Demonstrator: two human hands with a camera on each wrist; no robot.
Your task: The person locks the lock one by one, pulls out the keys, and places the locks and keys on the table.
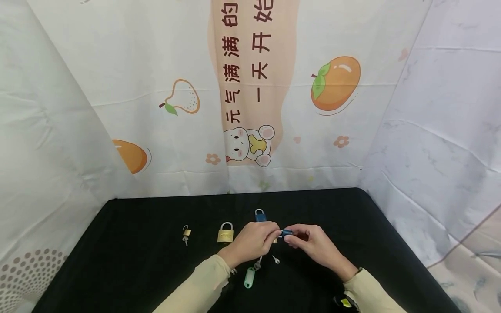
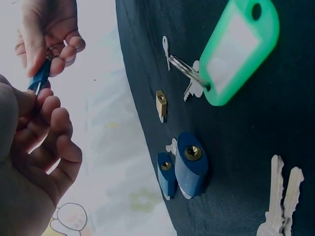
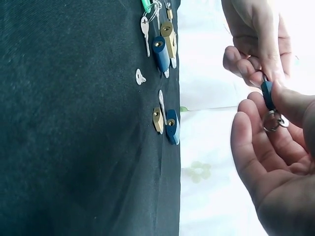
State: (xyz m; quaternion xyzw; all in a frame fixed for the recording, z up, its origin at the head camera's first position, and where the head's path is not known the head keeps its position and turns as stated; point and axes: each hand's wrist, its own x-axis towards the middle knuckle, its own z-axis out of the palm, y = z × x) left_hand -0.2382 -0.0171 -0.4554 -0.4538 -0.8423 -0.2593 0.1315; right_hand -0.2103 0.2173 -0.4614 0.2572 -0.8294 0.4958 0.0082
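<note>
Above the black table, both hands meet at a small blue padlock (image 3: 267, 94). The thumb and fingers of my left hand (image 1: 256, 238) pinch its shackle end. My right hand (image 1: 315, 245) pinches the blue body from the other side. A metal ring (image 3: 270, 121) with a key on it hangs from the body's keyhole end, over the right palm in the right wrist view. Under the left hand, a blue padlock (image 1: 260, 216) stands beyond the fingers, and a small brass padlock (image 2: 161, 104) is mostly hidden from the head view.
A larger brass padlock (image 1: 225, 235) stands left of the hands, and a small brass one (image 1: 187, 232) with keys lies farther left. A green key tag (image 1: 249, 277) with keys rests in front, near a loose key (image 1: 276, 260). Patterned cloth (image 1: 336, 174) hangs behind the table.
</note>
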